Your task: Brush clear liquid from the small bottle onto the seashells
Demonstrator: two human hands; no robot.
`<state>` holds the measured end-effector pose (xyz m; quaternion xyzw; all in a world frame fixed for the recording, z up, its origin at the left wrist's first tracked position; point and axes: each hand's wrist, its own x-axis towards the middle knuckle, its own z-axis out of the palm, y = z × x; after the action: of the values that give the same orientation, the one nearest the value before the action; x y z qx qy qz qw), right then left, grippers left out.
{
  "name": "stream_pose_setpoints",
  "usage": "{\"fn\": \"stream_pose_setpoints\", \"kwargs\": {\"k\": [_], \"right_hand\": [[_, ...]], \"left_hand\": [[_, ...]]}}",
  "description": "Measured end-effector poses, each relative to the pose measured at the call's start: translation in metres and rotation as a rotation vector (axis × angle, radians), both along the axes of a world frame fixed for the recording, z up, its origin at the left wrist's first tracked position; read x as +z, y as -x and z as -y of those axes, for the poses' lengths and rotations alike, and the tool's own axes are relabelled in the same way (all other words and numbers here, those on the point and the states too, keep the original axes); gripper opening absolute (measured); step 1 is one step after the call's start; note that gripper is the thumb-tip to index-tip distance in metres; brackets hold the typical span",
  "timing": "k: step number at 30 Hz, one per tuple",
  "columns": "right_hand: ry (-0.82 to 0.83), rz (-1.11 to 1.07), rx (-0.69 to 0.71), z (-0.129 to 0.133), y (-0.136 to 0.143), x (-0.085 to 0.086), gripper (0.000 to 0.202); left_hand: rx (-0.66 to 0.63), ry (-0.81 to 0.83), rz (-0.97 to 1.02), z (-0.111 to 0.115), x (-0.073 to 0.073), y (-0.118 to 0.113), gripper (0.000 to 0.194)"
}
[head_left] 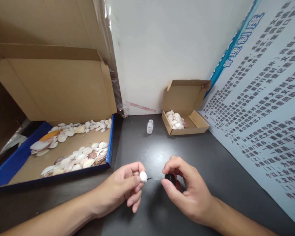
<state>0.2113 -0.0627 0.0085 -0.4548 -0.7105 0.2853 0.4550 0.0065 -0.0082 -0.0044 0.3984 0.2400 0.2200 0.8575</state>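
Observation:
Between the thumb and fingers of my left hand (129,185) is a small white shell (143,177). My right hand (186,186) grips a black cap (170,178), and a thin dark brush tip (148,178) shows close beside the shell. Whether the tip touches the shell I cannot tell. Farther back on the dark table (137,150) stands a small clear bottle (150,127) with a white label and no cap on it.
At the left, a large blue-edged box (109,152) holds many shells (78,158). A small open cardboard box (189,131) with white shells (175,120) sits at the back right. A printed sheet (260,98) slants along the right side.

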Motion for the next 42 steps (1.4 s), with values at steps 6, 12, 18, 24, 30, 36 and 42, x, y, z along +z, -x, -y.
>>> {"fn": "stream_pose_setpoints", "kwargs": {"k": [6,12,18,24,30,36,42], "right_hand": [[0.003,-0.007,0.021,0.0004,0.0000,0.0010,0.015],[-0.003,-0.013,0.042,-0.0008,-0.0012,0.0005,0.013],[-0.012,-0.002,0.028,-0.0008,-0.0004,0.0005,0.014],[-0.026,-0.001,0.008,0.0004,-0.0005,0.0008,0.015],[-0.028,-0.005,0.001,-0.0002,-0.0008,0.0014,0.015],[-0.022,-0.008,-0.009,-0.0002,-0.0008,0.0011,0.015],[0.006,-0.023,0.013,-0.0003,-0.0009,-0.0005,0.013]], "left_hand": [[0.026,0.057,-0.003,-0.0002,0.0055,-0.0007,0.041],[0.036,0.065,-0.012,-0.0007,0.0067,-0.0023,0.043],[0.029,0.058,-0.001,0.0001,0.0042,-0.0013,0.039],[0.027,0.056,0.016,-0.0010,0.0032,-0.0007,0.035],[0.025,0.043,0.012,-0.0002,0.0033,-0.0012,0.031],[0.027,0.039,0.012,0.0002,0.0019,-0.0007,0.028],[0.016,0.029,0.018,-0.0010,-0.0004,0.0000,0.028]]}}
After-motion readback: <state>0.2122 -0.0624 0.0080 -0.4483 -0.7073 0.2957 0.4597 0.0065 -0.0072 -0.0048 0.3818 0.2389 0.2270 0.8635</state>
